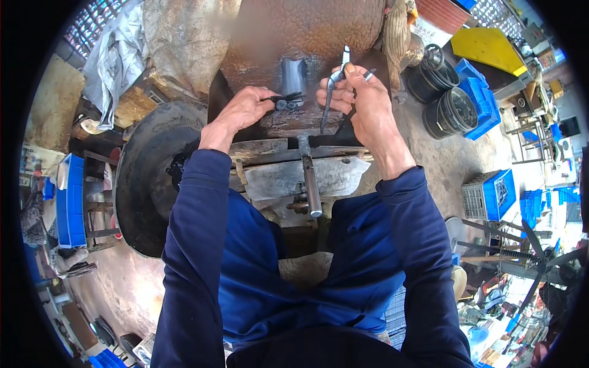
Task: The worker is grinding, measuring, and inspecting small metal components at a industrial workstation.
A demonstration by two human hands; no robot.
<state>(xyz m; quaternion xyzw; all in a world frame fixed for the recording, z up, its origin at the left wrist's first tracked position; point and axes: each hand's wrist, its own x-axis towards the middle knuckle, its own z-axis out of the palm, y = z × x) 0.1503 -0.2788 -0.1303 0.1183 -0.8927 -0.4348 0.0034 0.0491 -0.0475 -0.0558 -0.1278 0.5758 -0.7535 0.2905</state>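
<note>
The right hand (362, 101) grips a pair of pliers (334, 86), its fingers wrapped round the handles. The tool stands nearly upright, nose up and away from the person, handle ends hanging down toward the bench (294, 175).

The left hand (242, 110) pinches a small dark metal part (285, 101) between thumb and fingertips. The part lies roughly level, its long axis running left to right, and its free end points toward the pliers. It sits just left of the pliers, near but apart from them, in front of the rusty machine body (300, 37).

So the part lies to the left of the right hand's fingers, crosswise to the pliers' long axis. The left hand is on it; the right is the nearer free-tool hand. A steel rod (308, 178) sticks out of the bench below both hands, toward the person.
</note>
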